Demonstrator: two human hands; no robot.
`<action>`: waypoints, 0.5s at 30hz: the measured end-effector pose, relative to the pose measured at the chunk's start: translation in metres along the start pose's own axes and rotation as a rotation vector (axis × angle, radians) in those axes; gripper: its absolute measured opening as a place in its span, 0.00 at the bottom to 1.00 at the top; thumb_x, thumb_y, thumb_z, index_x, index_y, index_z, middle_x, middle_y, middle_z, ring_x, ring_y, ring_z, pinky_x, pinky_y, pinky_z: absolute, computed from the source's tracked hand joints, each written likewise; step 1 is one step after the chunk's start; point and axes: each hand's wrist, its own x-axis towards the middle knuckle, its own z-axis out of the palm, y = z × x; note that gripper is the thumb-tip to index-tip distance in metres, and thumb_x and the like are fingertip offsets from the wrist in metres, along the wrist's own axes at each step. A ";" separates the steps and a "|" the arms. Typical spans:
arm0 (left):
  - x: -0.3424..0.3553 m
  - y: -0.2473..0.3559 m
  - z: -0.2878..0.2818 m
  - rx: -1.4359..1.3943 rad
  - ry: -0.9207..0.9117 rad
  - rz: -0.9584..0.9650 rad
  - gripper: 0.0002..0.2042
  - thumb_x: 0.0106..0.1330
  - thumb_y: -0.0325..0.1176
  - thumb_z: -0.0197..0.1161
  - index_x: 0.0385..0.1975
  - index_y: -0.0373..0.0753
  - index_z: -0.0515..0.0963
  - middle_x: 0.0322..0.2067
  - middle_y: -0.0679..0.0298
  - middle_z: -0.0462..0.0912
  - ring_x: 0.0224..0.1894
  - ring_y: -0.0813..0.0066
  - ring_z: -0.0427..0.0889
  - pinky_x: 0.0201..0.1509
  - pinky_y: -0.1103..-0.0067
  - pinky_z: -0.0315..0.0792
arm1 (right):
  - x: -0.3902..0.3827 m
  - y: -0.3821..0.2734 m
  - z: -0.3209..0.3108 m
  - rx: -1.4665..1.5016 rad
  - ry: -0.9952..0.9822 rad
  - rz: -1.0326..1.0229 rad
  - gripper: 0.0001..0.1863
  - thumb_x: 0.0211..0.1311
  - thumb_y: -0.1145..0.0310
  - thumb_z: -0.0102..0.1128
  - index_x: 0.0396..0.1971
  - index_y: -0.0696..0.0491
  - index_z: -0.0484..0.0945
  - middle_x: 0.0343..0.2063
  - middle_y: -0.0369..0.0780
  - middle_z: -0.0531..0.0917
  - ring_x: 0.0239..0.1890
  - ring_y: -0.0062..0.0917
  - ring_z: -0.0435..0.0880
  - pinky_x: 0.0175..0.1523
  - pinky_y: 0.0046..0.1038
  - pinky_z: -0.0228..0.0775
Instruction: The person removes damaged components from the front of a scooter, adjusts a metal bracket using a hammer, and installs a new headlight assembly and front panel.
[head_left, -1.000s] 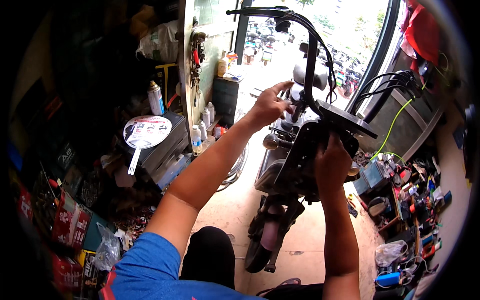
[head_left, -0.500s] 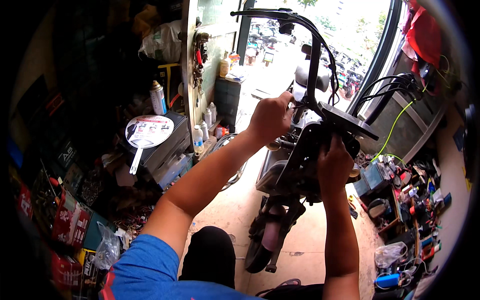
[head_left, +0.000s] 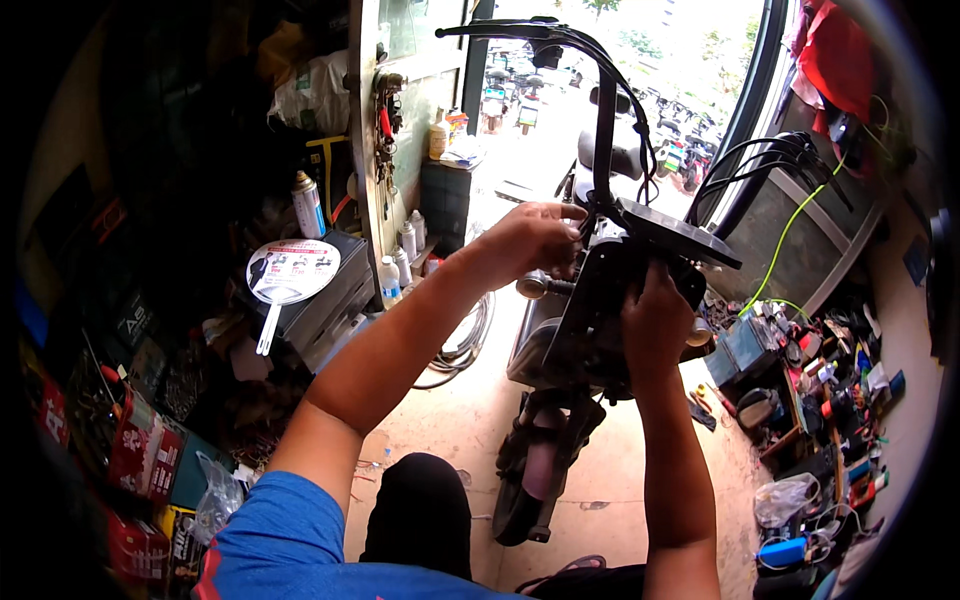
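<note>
Far L: round fan [head_left: 293,270] on dark box unit [head_left: 340,268], handle toward person. Coiled hose [head_left: 466,355] on floor [head_left: 600,470], L of scooter [head_left: 560,360]. L hand [head_left: 535,240] flatter vs 0.5s ago, index now out toward handlebar stem [head_left: 605,140]; can't tell if gripping. Scooter mid-view, front wheel [head_left: 520,500] nearest person; stem further L in view than b4. R hand [head_left: 657,312] still up at dark front panel [head_left: 590,300], fingertips hidden, grip can't tell. Floor room btwn L knee [head_left: 420,510] & wheel, also btwn R forearm [head_left: 680,460] & parts heap [head_left: 795,375].
</note>
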 end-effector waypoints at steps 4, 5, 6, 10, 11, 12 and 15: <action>0.016 -0.004 -0.020 -0.251 -0.287 -0.002 0.19 0.71 0.30 0.58 0.60 0.30 0.74 0.42 0.52 0.87 0.44 0.62 0.88 0.48 0.69 0.82 | 0.002 -0.006 -0.003 -0.023 -0.045 0.035 0.16 0.63 0.68 0.65 0.49 0.55 0.78 0.35 0.49 0.87 0.34 0.48 0.87 0.38 0.44 0.80; 0.021 -0.006 -0.029 -0.248 -0.327 0.001 0.16 0.72 0.29 0.57 0.57 0.32 0.76 0.45 0.52 0.87 0.45 0.60 0.89 0.47 0.70 0.82 | 0.002 -0.008 -0.003 -0.016 -0.047 0.039 0.16 0.63 0.68 0.65 0.49 0.55 0.78 0.35 0.48 0.87 0.34 0.47 0.87 0.38 0.44 0.80; 0.022 -0.005 -0.026 -0.226 -0.293 0.004 0.16 0.72 0.29 0.57 0.57 0.32 0.76 0.45 0.53 0.87 0.44 0.61 0.89 0.46 0.71 0.82 | 0.002 -0.006 -0.003 -0.015 -0.035 0.028 0.16 0.63 0.67 0.64 0.49 0.55 0.78 0.34 0.48 0.87 0.34 0.47 0.87 0.37 0.44 0.80; 0.030 -0.006 -0.011 0.085 -0.021 0.084 0.13 0.73 0.32 0.63 0.50 0.31 0.81 0.36 0.59 0.88 0.33 0.69 0.88 0.36 0.78 0.80 | 0.002 -0.008 -0.007 0.009 -0.009 0.012 0.15 0.64 0.67 0.64 0.49 0.55 0.79 0.34 0.48 0.87 0.33 0.47 0.87 0.37 0.43 0.80; 0.032 -0.005 -0.009 0.253 0.028 0.136 0.12 0.73 0.33 0.64 0.48 0.31 0.82 0.34 0.61 0.88 0.30 0.71 0.87 0.34 0.79 0.79 | 0.003 -0.009 -0.008 0.020 -0.008 0.016 0.15 0.64 0.67 0.64 0.48 0.55 0.79 0.34 0.48 0.87 0.33 0.47 0.87 0.37 0.43 0.80; 0.035 -0.004 -0.004 0.417 0.077 0.186 0.12 0.72 0.35 0.66 0.46 0.31 0.83 0.32 0.63 0.88 0.28 0.73 0.86 0.32 0.80 0.78 | 0.002 -0.008 -0.007 0.029 0.006 0.013 0.15 0.65 0.66 0.64 0.48 0.55 0.79 0.34 0.48 0.87 0.34 0.47 0.87 0.37 0.43 0.80; 0.037 0.001 0.008 0.938 0.236 0.441 0.15 0.72 0.40 0.66 0.31 0.32 0.84 0.21 0.58 0.81 0.21 0.72 0.77 0.28 0.72 0.71 | 0.001 -0.006 -0.005 0.037 0.026 0.005 0.14 0.65 0.66 0.64 0.48 0.55 0.79 0.34 0.48 0.87 0.34 0.47 0.88 0.37 0.43 0.80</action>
